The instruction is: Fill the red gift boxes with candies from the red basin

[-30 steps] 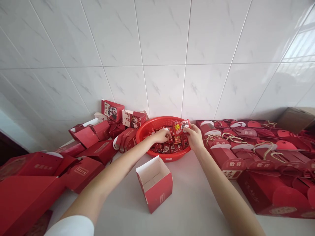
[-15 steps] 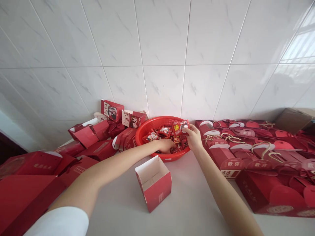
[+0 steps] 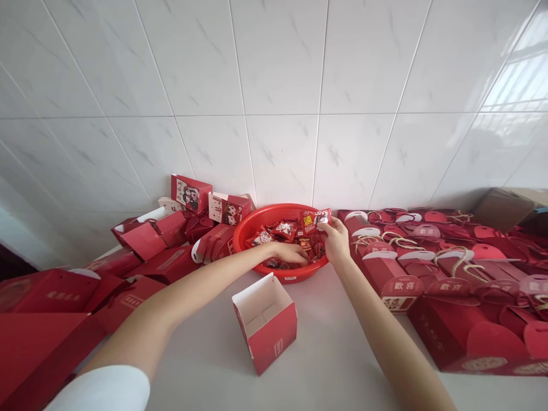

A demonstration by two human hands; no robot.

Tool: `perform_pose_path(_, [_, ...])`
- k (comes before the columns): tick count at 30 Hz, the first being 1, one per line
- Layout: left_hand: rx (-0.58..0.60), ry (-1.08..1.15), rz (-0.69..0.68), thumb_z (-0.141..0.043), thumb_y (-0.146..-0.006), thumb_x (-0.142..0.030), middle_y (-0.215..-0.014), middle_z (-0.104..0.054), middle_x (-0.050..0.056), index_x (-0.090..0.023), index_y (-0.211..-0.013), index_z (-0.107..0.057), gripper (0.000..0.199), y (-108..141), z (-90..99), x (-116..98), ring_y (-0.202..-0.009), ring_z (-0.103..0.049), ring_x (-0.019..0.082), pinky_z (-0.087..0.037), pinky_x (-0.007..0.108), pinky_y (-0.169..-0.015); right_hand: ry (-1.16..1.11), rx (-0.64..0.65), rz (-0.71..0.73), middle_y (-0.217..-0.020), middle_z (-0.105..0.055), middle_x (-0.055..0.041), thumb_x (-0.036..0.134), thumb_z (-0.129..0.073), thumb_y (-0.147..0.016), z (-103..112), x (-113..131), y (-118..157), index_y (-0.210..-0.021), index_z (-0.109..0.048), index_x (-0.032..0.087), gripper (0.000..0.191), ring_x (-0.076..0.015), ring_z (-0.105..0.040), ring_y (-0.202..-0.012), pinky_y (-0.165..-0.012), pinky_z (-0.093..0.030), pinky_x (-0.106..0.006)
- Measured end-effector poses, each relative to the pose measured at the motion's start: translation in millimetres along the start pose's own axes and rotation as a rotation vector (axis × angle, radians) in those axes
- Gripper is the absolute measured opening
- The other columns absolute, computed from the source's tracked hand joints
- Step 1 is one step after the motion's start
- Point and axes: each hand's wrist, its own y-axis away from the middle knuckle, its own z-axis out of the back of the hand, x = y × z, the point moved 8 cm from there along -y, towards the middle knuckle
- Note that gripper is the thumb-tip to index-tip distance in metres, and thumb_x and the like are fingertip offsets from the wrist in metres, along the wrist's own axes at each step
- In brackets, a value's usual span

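Note:
A red plastic basket [image 3: 286, 276] stands against the wall with red candy packets [image 3: 285, 229] heaped inside. My left hand [image 3: 290, 252] lies over the heap, fingers stretched out and their tips down among the packets; no packet is visibly gripped in it. Pinched between the thumb and fingers of my right hand [image 3: 336, 241] is a red candy packet [image 3: 315, 220] printed "LOVE", raised over the basket's right rim. In front of the basket an open red gift box [image 3: 276, 334] sits upright, its white inside bare as far as it shows.
Folded red gift boxes [image 3: 165, 262] pile up on the left. To the right, rows of closed red boxes with cord handles [image 3: 449, 279] fill the tabletop [image 3: 325, 354]. A brown cardboard carton [image 3: 507, 208] stands at the far right, by the tiled wall [image 3: 282, 160].
My left hand has lifted slightly and flattened out among the packets, shifting a little to the right. My right hand still holds the same packet over the rim. The view has turned slightly.

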Motion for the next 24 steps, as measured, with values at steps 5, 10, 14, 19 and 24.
perform_pose_path(5, [-0.025,0.167,0.011,-0.052,-0.076,-0.02,-0.071,-0.067,0.0,-0.018,-0.072,-0.066,0.015,-5,3.5,5,-0.07,-0.06,0.016,-0.049,0.027,-0.07,0.008,-0.002,0.017,-0.077,-0.073,0.0001,0.025,-0.078,-0.051,0,-1,-1,-0.08,-0.063,0.023,0.032,-0.0222,-0.068,-0.078,-0.071,-0.056,-0.035])
perform_pose_path(10, [0.044,0.509,0.06,-0.049,-0.08,-0.031,-0.078,-0.072,0.005,-0.017,-0.084,-0.066,0.022,-5,2.6,14,-0.077,-0.067,0.018,-0.052,0.031,-0.075,-0.006,-0.069,0.043,-0.075,-0.071,0.0013,0.026,-0.076,-0.052,6,-3,-4,-0.081,-0.062,0.023,0.032,-0.0202,-0.066,-0.074,-0.069,-0.055,-0.033])
perform_pose_path(14, [0.068,0.579,0.045,-0.05,-0.089,-0.044,-0.086,-0.075,0.007,-0.016,-0.086,-0.07,0.034,-4,0.2,8,-0.084,-0.068,0.019,-0.051,0.032,-0.081,-0.008,-0.084,0.049,-0.075,-0.07,0.0017,0.027,-0.075,-0.053,8,-4,-5,-0.082,-0.061,0.023,0.033,-0.0197,-0.066,-0.073,-0.069,-0.055,-0.033])
perform_pose_path(19, [-0.034,0.57,0.072,-0.064,-0.082,-0.06,-0.081,-0.072,0.006,-0.016,-0.085,-0.067,0.044,-5,2.0,7,-0.08,-0.067,0.02,-0.051,0.031,-0.075,-0.015,-0.08,0.063,-0.076,-0.07,0.0012,0.027,-0.074,-0.054,8,-3,-4,-0.083,-0.062,0.022,0.031,-0.0194,-0.066,-0.075,-0.07,-0.054,-0.033])
perform_pose_path(24, [-0.083,0.443,0.085,-0.071,-0.077,-0.057,-0.077,-0.064,0.0,-0.02,-0.086,-0.063,0.039,-13,3.7,2,-0.072,-0.061,0.018,-0.049,0.029,-0.064,-0.02,-0.079,0.066,-0.076,-0.069,0.0013,0.027,-0.075,-0.053,8,-4,-6,-0.082,-0.062,0.022,0.032,-0.0192,-0.065,-0.075,-0.07,-0.054,-0.033])
